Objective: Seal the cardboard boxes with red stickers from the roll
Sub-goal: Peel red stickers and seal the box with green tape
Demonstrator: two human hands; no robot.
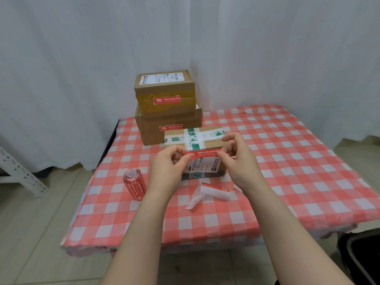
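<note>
Head cam has both hands stretching a red sticker (203, 153) over the front top edge of the nearest box (202, 153). Left hand (167, 165) pinches one end, right hand (238, 156) the other. Two stacked boxes (165, 103) behind already wear theirs, and the roll (134, 185) sits left on the tabletop (287, 161). Next up, I'd guess: press it flat across the edge.

Open cloth (287, 161) right of the box (211, 144) — roll (134, 185) left, scraps (209, 192) in front, stack (166, 112) seemingly touching behind
</note>
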